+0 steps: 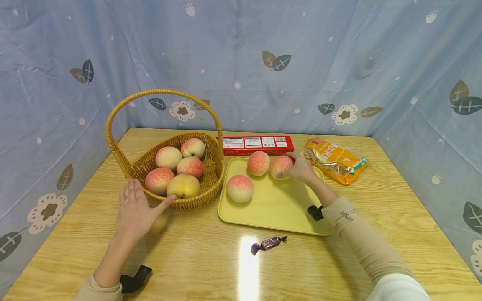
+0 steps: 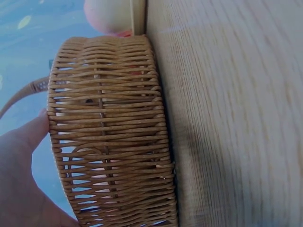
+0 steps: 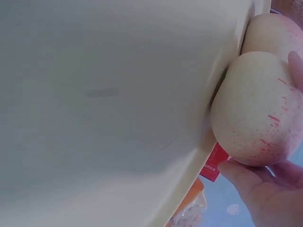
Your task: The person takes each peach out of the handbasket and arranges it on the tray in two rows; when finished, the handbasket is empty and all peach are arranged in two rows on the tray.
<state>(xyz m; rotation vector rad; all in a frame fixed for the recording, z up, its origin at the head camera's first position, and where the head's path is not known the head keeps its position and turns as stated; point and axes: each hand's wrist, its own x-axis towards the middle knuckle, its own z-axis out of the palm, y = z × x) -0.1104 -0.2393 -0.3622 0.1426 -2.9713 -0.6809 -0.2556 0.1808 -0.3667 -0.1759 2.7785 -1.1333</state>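
My right hand (image 1: 301,168) grips a pink-and-cream peach (image 1: 281,166) at the back of a yellow tray (image 1: 275,229). In the right wrist view, fingers lie on both sides of this peach (image 3: 258,111). Two more peaches, one at the back (image 1: 258,163) and one at the left (image 1: 240,188), sit on the tray. At the near left side of a wicker basket (image 1: 196,203), my left hand (image 1: 137,213) is spread with its thumb out, touching the rim. The basket holds several peaches (image 1: 159,180) and a yellow fruit (image 1: 183,186).
Behind the tray lies a red box (image 1: 257,145). An orange bag (image 1: 335,159) of grainy food rests at the back right. A purple-wrapped candy (image 1: 269,243) is in front of the tray. The basket's tall handle (image 1: 162,91) arches over it. A blue curtain (image 1: 241,62) surrounds the wooden table.
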